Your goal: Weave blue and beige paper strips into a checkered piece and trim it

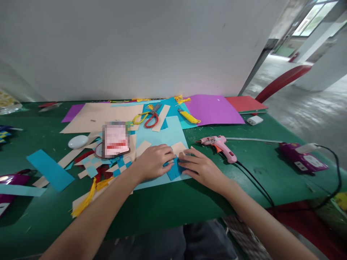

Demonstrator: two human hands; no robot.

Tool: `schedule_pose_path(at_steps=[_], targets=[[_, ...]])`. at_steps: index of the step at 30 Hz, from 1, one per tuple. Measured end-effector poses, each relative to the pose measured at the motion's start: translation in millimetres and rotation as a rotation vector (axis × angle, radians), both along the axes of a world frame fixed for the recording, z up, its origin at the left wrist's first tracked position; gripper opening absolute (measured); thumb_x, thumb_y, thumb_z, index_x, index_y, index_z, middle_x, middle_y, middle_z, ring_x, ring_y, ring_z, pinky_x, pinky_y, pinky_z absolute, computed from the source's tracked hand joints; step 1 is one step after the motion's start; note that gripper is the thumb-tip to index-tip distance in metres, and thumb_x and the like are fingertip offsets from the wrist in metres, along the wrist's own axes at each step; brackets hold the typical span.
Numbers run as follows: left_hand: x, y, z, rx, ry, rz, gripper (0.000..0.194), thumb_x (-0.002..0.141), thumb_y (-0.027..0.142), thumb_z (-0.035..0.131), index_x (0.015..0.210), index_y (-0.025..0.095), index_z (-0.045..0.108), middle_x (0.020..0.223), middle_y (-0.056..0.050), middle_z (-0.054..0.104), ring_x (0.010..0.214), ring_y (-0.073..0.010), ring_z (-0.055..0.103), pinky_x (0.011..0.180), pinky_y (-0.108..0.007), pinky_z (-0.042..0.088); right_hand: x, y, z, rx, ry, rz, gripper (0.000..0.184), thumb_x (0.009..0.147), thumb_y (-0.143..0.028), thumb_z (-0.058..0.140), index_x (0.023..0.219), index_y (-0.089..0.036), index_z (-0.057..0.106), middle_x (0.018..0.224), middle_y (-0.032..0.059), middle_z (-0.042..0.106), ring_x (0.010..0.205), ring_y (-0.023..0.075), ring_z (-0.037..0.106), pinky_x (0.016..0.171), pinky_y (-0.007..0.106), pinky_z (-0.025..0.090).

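Blue paper, a small piece [175, 174] of it, lies just below the centre of the frame, between our two hands and over the lower part of a pale blue sheet [172, 135] on the green tabletop [159, 207]. Our left hand [157, 160] bends its fingers onto the piece's left side; our right hand [203, 169] stretches its fingers over the right. Whether either pinches the paper or merely presses it, we cannot tell, since the thumbs are hidden. A beige strip [179, 147] shows just above, near the fingertips. We judge the piece light and fairly stiff, though easily creased, and apt to slide on the smooth sheet; its side edges look the best hold, with light, flat pressure. Right of centre, a pink glue gun [222, 145] lies apart from our right hand.
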State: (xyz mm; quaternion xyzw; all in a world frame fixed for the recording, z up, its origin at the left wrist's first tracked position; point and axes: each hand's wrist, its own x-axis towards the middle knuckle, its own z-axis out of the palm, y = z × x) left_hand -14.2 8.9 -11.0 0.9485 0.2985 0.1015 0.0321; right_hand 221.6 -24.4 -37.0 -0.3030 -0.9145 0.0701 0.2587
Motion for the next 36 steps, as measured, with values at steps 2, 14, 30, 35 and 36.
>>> schedule_pose_path(at_steps=[2,14,30,35,36], targets=[[0.3,-0.3,0.6,0.003,-0.002,-0.004,0.025,0.092,0.028,0.047,0.106,0.019,0.065,0.103,-0.008,0.065,0.096,-0.0216,0.059,0.078,-0.033,0.048,-1.8,0.6,-0.2,-0.006,0.010,-0.005,0.023,0.091,-0.026,0.054,0.108,-0.018,0.068,0.117,0.0056,0.066,0.122,0.0226,0.049,0.109,0.045,0.039],[0.7,-0.5,0.2,0.000,0.022,0.006,0.030,0.092,0.037,0.048,0.111,0.019,0.062,0.105,-0.008,0.063,0.097,-0.0234,0.058,0.080,-0.035,0.047,-9.7,3.4,-3.9,-0.049,0.132,-0.034,0.021,0.092,-0.024,0.052,0.101,-0.021,0.071,0.110,0.0055,0.069,0.115,0.0220,0.054,0.097,0.041,0.050],[-2.0,2.5,-0.6,-0.088,-0.050,-0.015,0.039,0.088,0.047,0.055,0.118,0.022,0.060,0.105,-0.008,0.061,0.098,-0.0235,0.055,0.084,-0.036,0.045,-5.0,-2.4,4.7,0.044,-0.114,0.017,0.030,0.090,-0.031,0.055,0.116,-0.016,0.062,0.127,0.0112,0.059,0.129,0.0262,0.044,0.108,0.045,0.041],[-2.0,3.2,-0.8,-0.112,-0.065,-0.023,0.048,0.085,0.054,0.056,0.121,0.022,0.059,0.104,-0.008,0.060,0.098,-0.0236,0.054,0.082,-0.036,0.045,-6.7,-0.9,4.0,0.110,-0.166,0.018,0.027,0.090,-0.028,0.056,0.113,-0.017,0.062,0.119,0.0105,0.063,0.126,0.0253,0.048,0.107,0.044,0.043],[-2.1,3.3,-1.1,-0.114,-0.065,-0.024,0.049,0.085,0.054,0.056,0.121,0.022,0.059,0.104,-0.007,0.060,0.098,-0.0237,0.054,0.082,-0.036,0.045,-6.8,-0.5,3.6,0.117,-0.173,0.020,0.026,0.090,-0.027,0.056,0.113,-0.017,0.062,0.117,0.0101,0.064,0.126,0.0248,0.048,0.106,0.043,0.043]])
